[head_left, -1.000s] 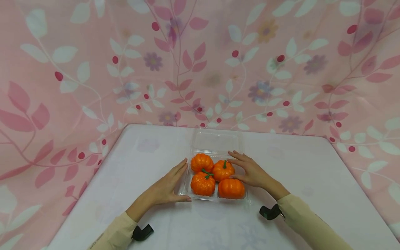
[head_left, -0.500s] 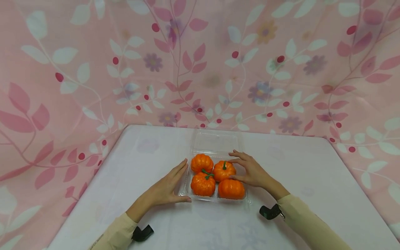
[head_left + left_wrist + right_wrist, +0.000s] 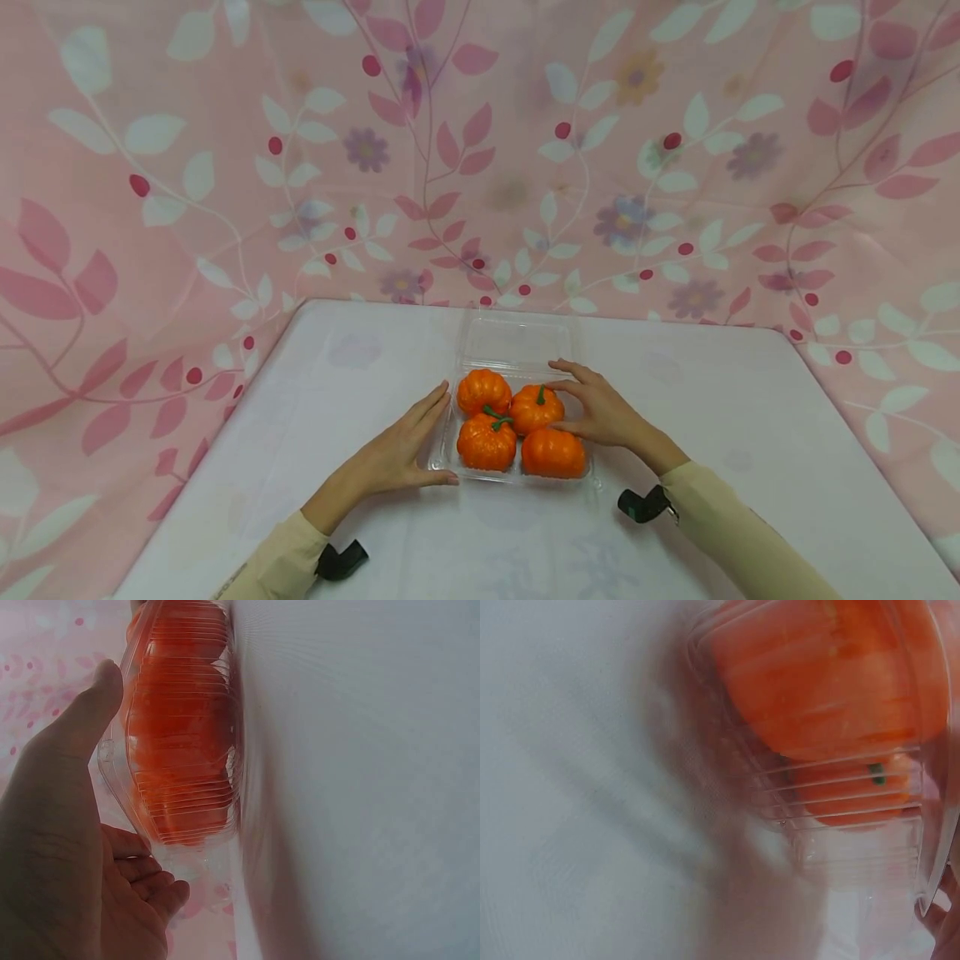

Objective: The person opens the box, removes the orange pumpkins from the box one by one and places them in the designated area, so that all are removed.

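A clear plastic clamshell box point(image 3: 447, 454) lies on the table with its lid point(image 3: 517, 337) folded back. Several small orange pumpkins fill it: back left point(image 3: 483, 392), front left point(image 3: 486, 443), front right point(image 3: 553, 454) and back right point(image 3: 534, 413). My left hand point(image 3: 405, 442) rests along the box's left side, fingers straight and thumb at the front corner; its wrist view shows the thumb point(image 3: 94, 701) by the rim. Reaching over the right side, my right hand point(image 3: 603, 412) holds the back right pumpkin between thumb and fingers. In the right wrist view only some fingers point(image 3: 945, 904) show.
A white cloth covers the table point(image 3: 735, 433). Behind it hangs a pink curtain point(image 3: 510, 183) with leaves and flowers. Black camera mounts stick out from the left cuff point(image 3: 342, 560) and the right cuff point(image 3: 642, 504).
The back right pumpkin shifts slightly right, then back left, together with my right hand. The front right pumpkin has edged slightly left. My left hand stays in place.
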Motion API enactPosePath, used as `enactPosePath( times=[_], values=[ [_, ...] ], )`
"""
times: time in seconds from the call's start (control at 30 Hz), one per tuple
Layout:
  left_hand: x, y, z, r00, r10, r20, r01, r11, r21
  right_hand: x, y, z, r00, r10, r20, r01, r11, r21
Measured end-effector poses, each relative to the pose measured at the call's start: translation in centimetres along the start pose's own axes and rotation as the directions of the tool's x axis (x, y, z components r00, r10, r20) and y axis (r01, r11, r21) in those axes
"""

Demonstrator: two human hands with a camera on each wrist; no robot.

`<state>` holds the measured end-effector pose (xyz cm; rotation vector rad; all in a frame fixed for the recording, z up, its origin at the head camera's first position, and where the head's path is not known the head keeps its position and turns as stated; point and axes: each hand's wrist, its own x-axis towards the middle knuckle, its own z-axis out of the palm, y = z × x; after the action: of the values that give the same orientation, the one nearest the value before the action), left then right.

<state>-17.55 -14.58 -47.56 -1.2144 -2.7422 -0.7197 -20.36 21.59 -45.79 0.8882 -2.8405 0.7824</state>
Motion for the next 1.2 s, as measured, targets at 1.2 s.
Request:
enactPosePath(
  times=[1.2],
  values=[
    [0.0, 0.0, 0.0, 1.000, -0.016, 0.014, 0.016, 1.000, -0.013, -1.0, 0.8, -3.0, 0.967, -0.109, -0.232, 0.141, 0.981, 0.130]
  ],
)
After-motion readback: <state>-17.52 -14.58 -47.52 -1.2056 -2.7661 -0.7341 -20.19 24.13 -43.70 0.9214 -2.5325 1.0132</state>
